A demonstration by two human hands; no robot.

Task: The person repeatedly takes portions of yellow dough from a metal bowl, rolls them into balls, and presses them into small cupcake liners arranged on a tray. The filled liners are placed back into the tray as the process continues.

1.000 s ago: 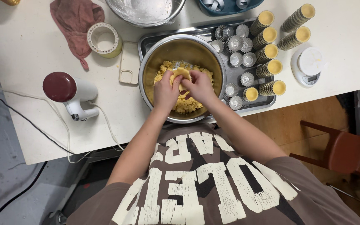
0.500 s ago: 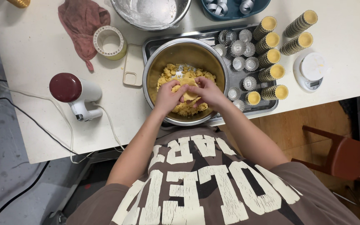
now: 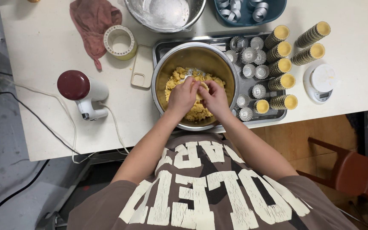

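Observation:
A large steel mixing bowl (image 3: 162, 70) sits on the white table and holds crumbly yellow dough (image 3: 179, 76). Both of my hands are inside it. My left hand (image 3: 182, 96) and my right hand (image 3: 215, 99) press together on a lump of the dough between them, fingers curled around it. The bowl rests on a metal tray (image 3: 218, 41) that also carries several small fluted tart moulds (image 3: 248, 55) and stacks of dough-filled moulds (image 3: 280, 67).
A white hand mixer with a dark red top (image 3: 80, 90) and its cord lie at the left. A pink cloth (image 3: 94, 19), tape roll (image 3: 119, 41), phone (image 3: 142, 67), floury bowl (image 3: 165, 12), blue tub of rings (image 3: 252, 8) and small scale (image 3: 320, 83) surround the tray. A red chair (image 3: 354, 174) stands lower right.
The view has shifted slightly. My hands have drawn closer together in the bowl and gathered a lump of dough between them.

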